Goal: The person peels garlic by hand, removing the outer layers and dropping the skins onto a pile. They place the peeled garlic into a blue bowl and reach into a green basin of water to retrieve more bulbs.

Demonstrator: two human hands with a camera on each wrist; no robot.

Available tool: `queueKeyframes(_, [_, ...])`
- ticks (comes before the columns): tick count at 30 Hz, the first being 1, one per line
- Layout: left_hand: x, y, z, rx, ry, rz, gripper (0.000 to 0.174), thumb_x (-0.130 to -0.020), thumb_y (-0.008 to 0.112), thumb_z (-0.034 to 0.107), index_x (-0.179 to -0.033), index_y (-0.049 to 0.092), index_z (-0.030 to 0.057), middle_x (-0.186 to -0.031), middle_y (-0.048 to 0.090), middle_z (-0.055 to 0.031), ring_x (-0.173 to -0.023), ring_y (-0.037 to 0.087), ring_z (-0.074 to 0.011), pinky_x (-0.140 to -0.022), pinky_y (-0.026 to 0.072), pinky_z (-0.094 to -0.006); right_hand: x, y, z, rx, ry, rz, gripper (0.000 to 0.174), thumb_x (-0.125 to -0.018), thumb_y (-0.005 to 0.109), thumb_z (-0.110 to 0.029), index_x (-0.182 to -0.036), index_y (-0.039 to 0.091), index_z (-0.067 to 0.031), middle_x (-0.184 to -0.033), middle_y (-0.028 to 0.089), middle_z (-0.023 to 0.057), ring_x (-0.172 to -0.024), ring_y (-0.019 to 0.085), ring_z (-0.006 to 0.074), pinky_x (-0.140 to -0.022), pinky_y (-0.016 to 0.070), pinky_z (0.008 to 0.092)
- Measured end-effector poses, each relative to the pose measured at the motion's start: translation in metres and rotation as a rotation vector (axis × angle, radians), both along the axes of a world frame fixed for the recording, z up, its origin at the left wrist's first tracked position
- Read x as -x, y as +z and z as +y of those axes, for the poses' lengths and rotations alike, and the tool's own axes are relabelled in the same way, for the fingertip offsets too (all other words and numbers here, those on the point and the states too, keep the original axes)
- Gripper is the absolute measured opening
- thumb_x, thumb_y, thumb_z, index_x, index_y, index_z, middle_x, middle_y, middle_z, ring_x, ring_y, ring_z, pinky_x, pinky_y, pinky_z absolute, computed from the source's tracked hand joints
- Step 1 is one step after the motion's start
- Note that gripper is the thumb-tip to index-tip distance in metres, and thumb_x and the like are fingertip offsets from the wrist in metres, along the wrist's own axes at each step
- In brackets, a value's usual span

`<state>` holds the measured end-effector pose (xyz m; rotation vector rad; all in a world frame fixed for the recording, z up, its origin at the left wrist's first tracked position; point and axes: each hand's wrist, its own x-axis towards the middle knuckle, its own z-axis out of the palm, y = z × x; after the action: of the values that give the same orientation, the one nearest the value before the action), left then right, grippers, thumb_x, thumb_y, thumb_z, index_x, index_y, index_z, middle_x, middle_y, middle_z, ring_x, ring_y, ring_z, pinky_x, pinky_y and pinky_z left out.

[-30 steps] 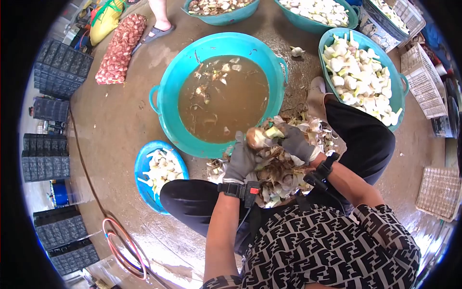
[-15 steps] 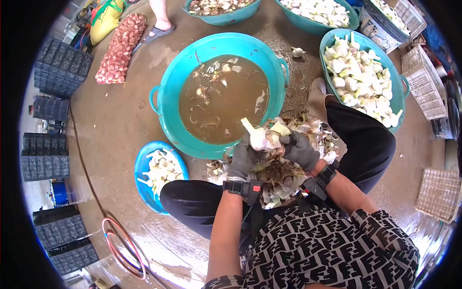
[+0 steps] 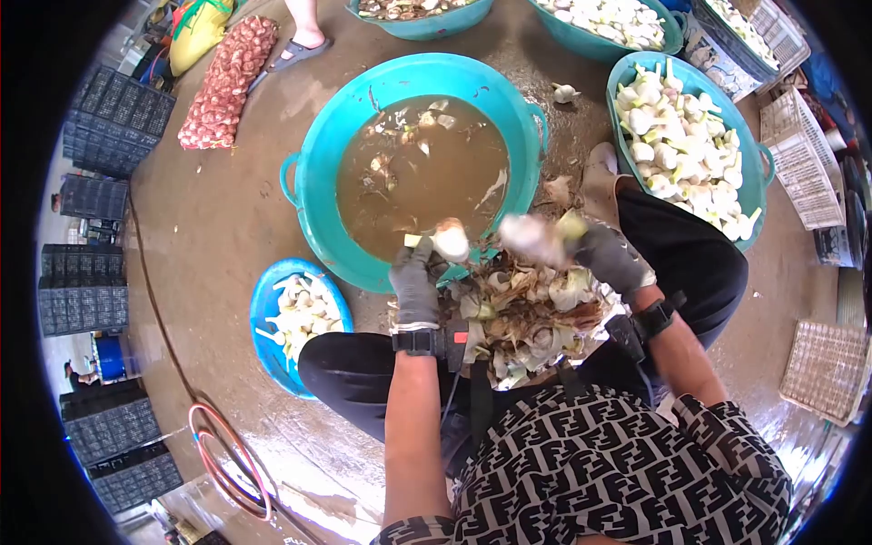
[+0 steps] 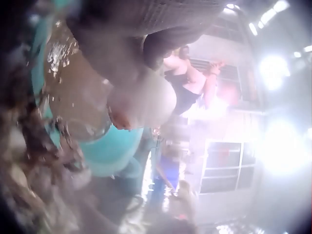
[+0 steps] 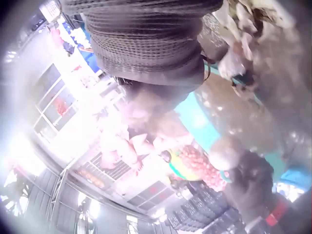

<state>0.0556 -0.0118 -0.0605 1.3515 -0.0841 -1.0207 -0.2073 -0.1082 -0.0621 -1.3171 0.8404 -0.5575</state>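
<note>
In the head view my gloved left hand (image 3: 414, 286) grips a garlic bulb (image 3: 450, 241) by its stem, near the front rim of the large turquoise basin (image 3: 318, 136). To its right, my gloved right hand (image 3: 613, 262) pinches a second garlic bulb, blurred by motion, by its greenish stem (image 3: 572, 225). Below both hands lies a heap of garlic and loose papery skins (image 3: 536, 313), between the person's legs. The left wrist view shows the pale left-hand bulb (image 4: 146, 102) close up. My right hand's grey glove (image 5: 151, 48) fills the top of the right wrist view.
Muddy water with floating skins fills the basin. A small blue basin (image 3: 263, 341) of peeled garlic stands by the left knee, a larger green basin (image 3: 761, 195) of garlic at the right. Behind are a red net sack (image 3: 227, 86), another person's foot (image 3: 309, 41) and stacked crates (image 3: 86, 304).
The hands were close together over the heap with garlic between them. They have moved apart, left hand leftward and right hand rightward, each with a bulb.
</note>
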Motion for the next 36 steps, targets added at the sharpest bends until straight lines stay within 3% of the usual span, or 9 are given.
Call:
queueKeyframes(2, [0.007,0.005,0.003,0.013,-0.115,-0.17,0.016,-0.081,0.065,0.013,-0.09,0.06,0.0007,-0.071,0.06,-0.0034,-0.055,0.054,-0.0072,-0.047,0.0462,-0.02,-0.011,0.024,0.0,0.574,0.547,1.0,0.039,-0.078,0.058,-0.029,-0.108,0.055,-0.0047,-0.094,0.061,0.0171,-0.095,0.058,0.0315,-0.083,0.045,0.0394])
queueKeyframes(5, [0.027,0.015,-0.001,-0.016,-0.178,-0.294,0.013,-0.079,0.066,0.009,-0.087,0.06,0.0004,-0.07,0.06,-0.0029,-0.052,0.053,-0.0074,-0.045,0.0446,-0.021,-0.036,0.038,0.002,0.59,0.285,0.796,0.035,-0.079,0.056,-0.033,-0.106,0.058,-0.0097,-0.096,0.062,0.0169,-0.094,0.058,0.0332,-0.081,0.0459,0.0397])
queueKeyframes(9, [0.041,0.001,-0.003,-0.099,-0.339,-0.827,0.016,-0.076,0.069,0.012,-0.081,0.061,-0.0007,-0.067,0.06,-0.0028,-0.053,0.051,-0.0063,-0.048,0.0415,-0.0213,-0.07,0.034,0.013,0.802,0.136,0.632,0.027,-0.079,0.053,-0.031,-0.097,0.061,-0.013,-0.09,0.063,0.0113,-0.085,0.061,0.0317,-0.075,0.0471,0.0415])
queueKeyframes(13, [0.055,0.008,-0.006,-0.199,-0.383,-1.138,0.018,-0.07,0.072,0.014,-0.073,0.062,-0.0003,-0.063,0.06,-0.0028,-0.055,0.052,-0.0073,-0.052,0.0451,-0.0251,-0.083,0.02,0.014,0.741,0.213,0.993,0.022,-0.077,0.052,-0.027,-0.09,0.06,-0.0105,-0.083,0.062,0.0136,-0.079,0.061,0.0307,-0.069,0.0474,0.0424])
queueKeyframes(19, [0.053,0.006,0.002,-0.031,-0.533,-1.0,0.016,-0.074,0.069,0.009,-0.086,0.062,-0.0001,-0.072,0.062,-0.002,-0.061,0.054,-0.0073,-0.055,0.0454,-0.0235,-0.062,0.019,0.006,0.695,0.097,0.995,0.023,-0.076,0.052,-0.026,-0.088,0.059,-0.0063,-0.086,0.062,0.0152,-0.083,0.061,0.0315,-0.072,0.047,0.0421])
queueKeyframes(24, [0.051,0.008,0.011,0.332,-0.478,-0.551,0.019,-0.077,0.065,0.005,-0.095,0.06,0.0025,-0.089,0.062,-0.0028,-0.075,0.056,-0.0098,-0.065,0.0468,-0.0243,-0.037,-0.011,-0.008,0.53,0.15,1.101,0.028,-0.077,0.052,-0.026,-0.095,0.061,-0.0066,-0.092,0.063,0.0166,-0.089,0.06,0.032,-0.078,0.0462,0.041])
queueKeyframes(28, [0.047,0.0,0.018,0.329,-0.428,-0.303,0.017,-0.082,0.062,0.006,-0.099,0.058,0.0018,-0.094,0.061,-0.0014,-0.081,0.056,-0.009,-0.068,0.0483,-0.0235,-0.029,-0.023,-0.015,0.403,0.265,1.197,0.031,-0.076,0.052,-0.026,-0.096,0.064,-0.006,-0.099,0.063,0.0168,-0.096,0.06,0.0305,-0.083,0.0455,0.039])
queueKeyframes(34, [0.048,-0.021,0.032,0.345,-0.218,-0.026,0.026,-0.087,0.051,0.004,-0.112,0.051,0.001,-0.112,0.055,-0.0108,-0.099,0.056,-0.0208,-0.086,0.0478,-0.0354,-0.024,-0.014,-0.023,0.377,0.287,1.259,0.033,-0.077,0.052,-0.028,-0.098,0.064,-0.005,-0.103,0.062,0.0175,-0.1,0.058,0.0307,-0.087,0.0441,0.0384])
queueKeyframes(36, [0.041,-0.022,0.036,0.395,-0.126,0.011,0.025,-0.089,0.05,0.01,-0.112,0.049,-0.0002,-0.106,0.057,-0.0109,-0.093,0.057,-0.0203,-0.08,0.0493,-0.0343,-0.013,-0.021,-0.027,0.382,0.304,1.312,0.034,-0.077,0.053,-0.028,-0.1,0.063,-0.0053,-0.104,0.061,0.0174,-0.1,0.058,0.0306,-0.086,0.0445,0.0386])
